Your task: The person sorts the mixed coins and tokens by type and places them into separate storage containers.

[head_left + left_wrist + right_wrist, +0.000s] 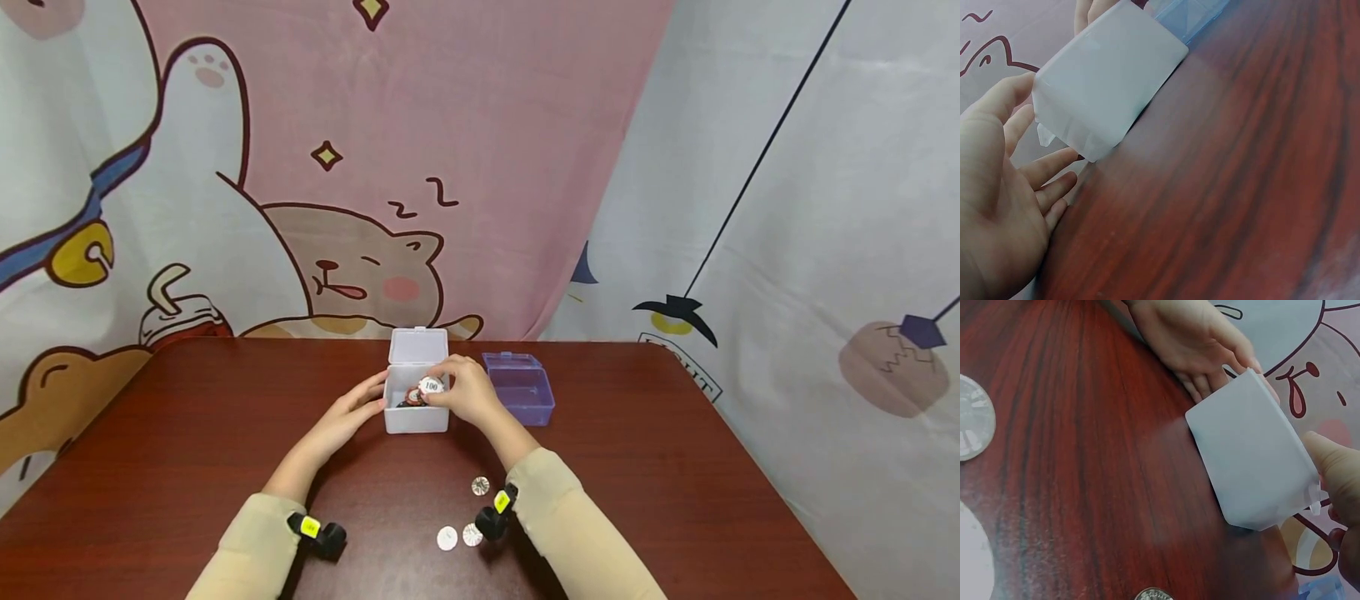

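Pinching a white chip marked 100 [431, 385], the right hand [470, 392] has thumb and fingers closed on its edge at the mouth of a white box [416, 421]. Just below those fingertips, inside the box, lie darker, red-edged pieces [412, 397], probably more chips, though they are small and partly covered. Beyond the fingers the box's lid [418, 346] stands raised. The left hand [347, 422] has its fingers extended, loosely spread, thumb and fingertips against the box's left side. Just right of the right fingers sits a translucent purple box [534, 415], its lid raised too. Well nearer the person than either hand's fingers, three pale discs [447, 538] lie on the brown table [637, 467].
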Available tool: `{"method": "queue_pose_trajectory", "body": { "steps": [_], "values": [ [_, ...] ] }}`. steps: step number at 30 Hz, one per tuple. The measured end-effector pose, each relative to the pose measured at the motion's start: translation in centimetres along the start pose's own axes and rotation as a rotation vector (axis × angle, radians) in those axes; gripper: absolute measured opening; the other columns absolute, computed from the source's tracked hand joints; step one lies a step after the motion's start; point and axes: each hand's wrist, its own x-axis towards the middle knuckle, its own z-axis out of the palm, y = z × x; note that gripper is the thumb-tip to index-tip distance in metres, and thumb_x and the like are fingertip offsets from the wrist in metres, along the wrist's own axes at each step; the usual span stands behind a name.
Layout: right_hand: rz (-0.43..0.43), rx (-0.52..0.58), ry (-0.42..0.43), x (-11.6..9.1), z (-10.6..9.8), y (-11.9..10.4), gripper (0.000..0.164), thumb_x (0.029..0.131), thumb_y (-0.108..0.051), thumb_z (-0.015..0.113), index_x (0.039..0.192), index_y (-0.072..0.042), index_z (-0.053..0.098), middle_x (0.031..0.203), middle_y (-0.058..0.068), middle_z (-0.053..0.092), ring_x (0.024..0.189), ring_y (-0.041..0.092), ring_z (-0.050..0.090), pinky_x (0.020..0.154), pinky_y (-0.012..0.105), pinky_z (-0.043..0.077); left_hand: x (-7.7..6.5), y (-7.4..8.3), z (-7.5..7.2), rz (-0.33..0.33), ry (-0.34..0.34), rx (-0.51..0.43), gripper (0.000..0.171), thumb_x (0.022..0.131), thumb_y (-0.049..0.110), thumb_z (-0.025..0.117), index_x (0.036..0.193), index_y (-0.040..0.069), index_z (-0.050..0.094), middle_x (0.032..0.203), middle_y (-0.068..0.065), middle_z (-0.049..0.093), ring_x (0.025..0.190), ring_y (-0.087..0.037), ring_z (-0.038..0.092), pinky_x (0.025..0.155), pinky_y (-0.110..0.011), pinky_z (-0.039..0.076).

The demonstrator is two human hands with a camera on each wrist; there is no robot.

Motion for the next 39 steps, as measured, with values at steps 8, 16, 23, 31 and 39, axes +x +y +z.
{"method": "queue_pose_trajectory", "body": {
  "steps": [8,16,23,31,39],
  "values": [
    [0.059,0.023,-0.025,0.5,0.3,0.3,0.032,0.068,-0.021,0.087,0.096,-0.011,0.076,0.098,-0.002,0.068,0.095,0.017,0.060,0.085,0.032,0.045,0.0,0.1,0.0,-0.007,-0.004,-0.003,0.054,0.099,0.023,0.054,0.149,0.016,0.035,0.143,-0.021,0.042,0.132,-0.036,0.036,0.105,-0.059,0.024],
    [0.127,0.006,-0.060,0.6,0.2,0.0,0.032,0.070,-0.022,0.086,0.099,-0.013,0.076,0.101,-0.002,0.068,0.097,0.018,0.060,0.085,0.033,0.045,0.0,0.2,-0.2,-0.005,-0.007,0.010,0.055,0.099,0.024,0.054,0.149,0.015,0.034,0.143,-0.021,0.042,0.133,-0.036,0.036,0.105,-0.058,0.024],
    [0.148,0.005,-0.072,0.4,0.0,0.0,0.039,0.073,-0.029,0.084,0.107,-0.013,0.074,0.103,-0.003,0.068,0.100,0.018,0.060,0.086,0.035,0.045,0.0,0.1,0.0,-0.010,-0.011,-0.006,0.054,0.099,0.023,0.054,0.149,0.017,0.035,0.144,-0.020,0.041,0.133,-0.036,0.035,0.104,-0.060,0.023],
    [0.072,0.073,-0.024,-0.4,-1.2,-0.4,0.041,0.075,-0.028,0.083,0.110,-0.009,0.073,0.106,0.002,0.067,0.099,0.022,0.060,0.083,0.036,0.046,-0.3,1.1,0.1,-0.002,-0.015,-0.021,0.054,0.099,0.018,0.053,0.149,0.012,0.034,0.143,-0.024,0.041,0.132,-0.038,0.035,0.104,-0.060,0.024],
    [-0.005,0.198,0.023,-2.1,-2.8,-1.1,0.042,0.074,-0.020,0.084,0.110,-0.004,0.072,0.103,0.007,0.067,0.078,0.029,0.055,0.064,0.028,0.041,0.0,0.3,0.1,0.039,-0.007,-0.010,0.055,0.098,0.018,0.055,0.149,0.009,0.034,0.140,-0.024,0.044,0.130,-0.037,0.039,0.104,-0.055,0.026]
  ]
}}
